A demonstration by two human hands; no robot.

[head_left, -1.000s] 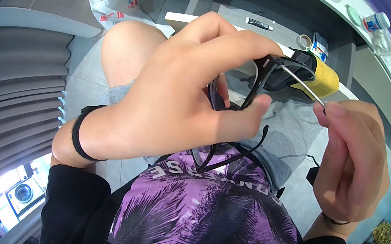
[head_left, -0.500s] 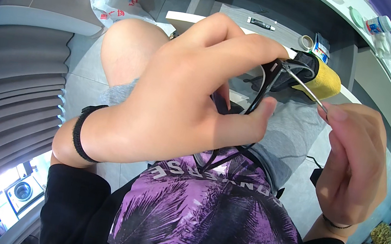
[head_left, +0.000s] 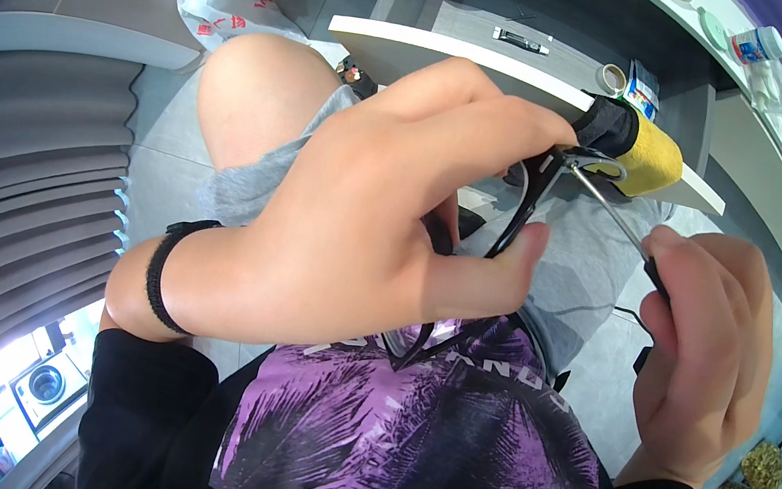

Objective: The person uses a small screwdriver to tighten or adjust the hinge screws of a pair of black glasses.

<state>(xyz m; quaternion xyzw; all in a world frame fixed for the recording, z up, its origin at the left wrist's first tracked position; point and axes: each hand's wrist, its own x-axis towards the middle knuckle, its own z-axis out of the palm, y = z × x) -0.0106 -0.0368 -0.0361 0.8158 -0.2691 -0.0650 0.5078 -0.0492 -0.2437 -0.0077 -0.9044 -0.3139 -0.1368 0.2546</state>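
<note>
My left hand (head_left: 366,205) is closed on a pair of black-framed eyeglasses (head_left: 531,200), held up above my lap. Its index finger and thumb press on the frame, and the rest of the glasses is partly behind the hand. From the right, my right hand (head_left: 711,348) pinches a thin screwdriver (head_left: 612,207) by its black handle. The steel shaft slants up and left, its tip at the frame's hinge corner. Whether the tip sits in a screw is too small to tell.
Beyond my hands is an open drawer (head_left: 461,45) holding a small black tube (head_left: 520,41), a tape roll (head_left: 611,79) and a blue-white packet (head_left: 643,90). A yellow and black cloth (head_left: 653,157) hangs over its front edge. A white bottle (head_left: 758,44) lies on the desktop at right.
Both hands, with the glasses and screwdriver, sit slightly lower in the picture. The right fingers have shifted along the screwdriver, so more of its black handle shows. The tip stays by the hinge.
</note>
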